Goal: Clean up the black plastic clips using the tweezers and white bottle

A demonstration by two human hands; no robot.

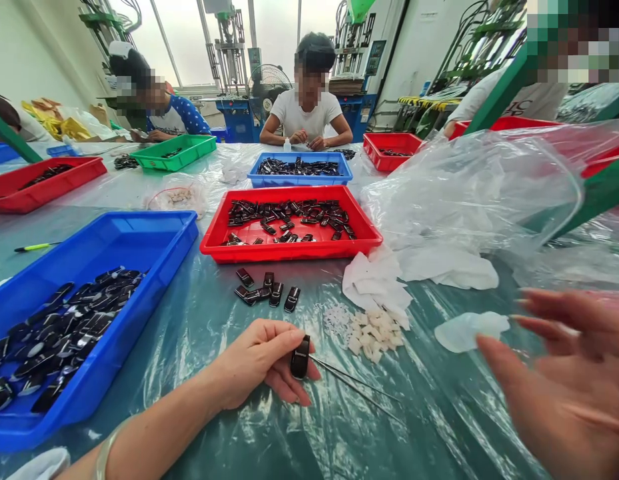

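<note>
My left hand pinches a small glossy black plastic part between thumb and fingers, above the table. Two thin metal prongs, like those of tweezers, reach rightward from beside its fingertips; their other end is hidden. At the right, my right hand is open and slightly blurred, its fingers spread beside a translucent squeeze bottle lying on its side. Between the hands sit a pile of cream-coloured small pieces and some tiny clear pieces. Several loose black parts lie beyond my left hand.
A blue tray of black parts stands at left, a red tray of them ahead. White tissue and a plastic bag lie at right. Co-workers sit across the plastic-covered table; a green post slants at right.
</note>
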